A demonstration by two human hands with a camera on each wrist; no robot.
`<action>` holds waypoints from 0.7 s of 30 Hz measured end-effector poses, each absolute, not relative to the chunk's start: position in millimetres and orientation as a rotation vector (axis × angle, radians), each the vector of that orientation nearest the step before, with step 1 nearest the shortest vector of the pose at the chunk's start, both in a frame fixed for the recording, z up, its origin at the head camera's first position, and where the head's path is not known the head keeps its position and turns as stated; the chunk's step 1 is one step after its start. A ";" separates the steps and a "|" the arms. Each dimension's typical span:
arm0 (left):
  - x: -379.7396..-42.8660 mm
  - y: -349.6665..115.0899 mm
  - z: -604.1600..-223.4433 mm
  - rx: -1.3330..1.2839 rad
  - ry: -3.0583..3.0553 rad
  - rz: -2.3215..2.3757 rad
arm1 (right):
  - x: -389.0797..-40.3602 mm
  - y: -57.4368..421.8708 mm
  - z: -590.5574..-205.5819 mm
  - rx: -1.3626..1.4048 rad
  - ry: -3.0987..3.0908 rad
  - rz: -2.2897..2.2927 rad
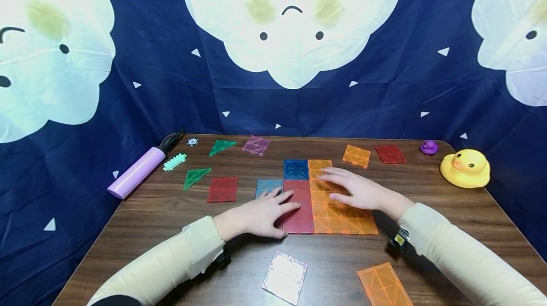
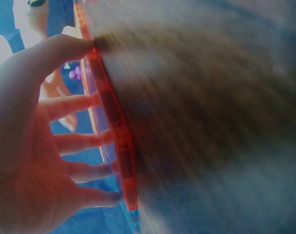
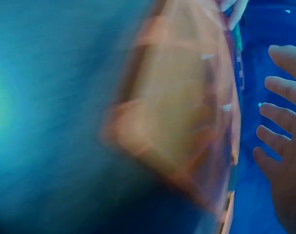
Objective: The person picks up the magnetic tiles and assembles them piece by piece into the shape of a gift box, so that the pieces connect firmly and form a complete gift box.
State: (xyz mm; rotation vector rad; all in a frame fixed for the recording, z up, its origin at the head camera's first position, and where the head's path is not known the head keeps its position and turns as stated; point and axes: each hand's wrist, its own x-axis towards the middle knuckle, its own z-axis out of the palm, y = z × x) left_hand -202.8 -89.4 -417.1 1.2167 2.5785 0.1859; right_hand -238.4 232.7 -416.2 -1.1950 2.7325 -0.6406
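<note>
Flat translucent tiles lie joined mid-table: a dark blue square (image 1: 296, 169), a light blue square (image 1: 267, 186), red squares (image 1: 300, 221) and several orange tiles (image 1: 348, 223). My left hand (image 1: 259, 214) spreads its fingers over the red and light blue tiles. In the left wrist view its thumb and fingertips touch the edge and top of a red tile (image 2: 119, 129). Above the orange part is my right hand (image 1: 360, 190), its fingers apart and loosely extended. The right wrist view shows that hand (image 3: 284, 126) held clear of the blurred orange tiles (image 3: 172, 112).
Nearer me lie a pale clear tile (image 1: 285, 276) and an orange rectangle (image 1: 384, 286). Loose red (image 1: 222, 189), green (image 1: 196, 178) and purple (image 1: 256, 145) tiles are at left. A lilac cylinder (image 1: 136, 173) stands left; a yellow duck (image 1: 465, 169) sits right.
</note>
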 end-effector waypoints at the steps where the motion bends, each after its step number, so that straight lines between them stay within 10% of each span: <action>1: -202.7 -89.5 -417.1 1.215 2.577 0.186 | -233.9 238.3 -418.9 -1.205 2.732 -0.651; 21: -202.0 -89.6 -417.4 1.211 2.592 0.171 | -205.0 266.0 -440.4 -1.304 2.653 -0.585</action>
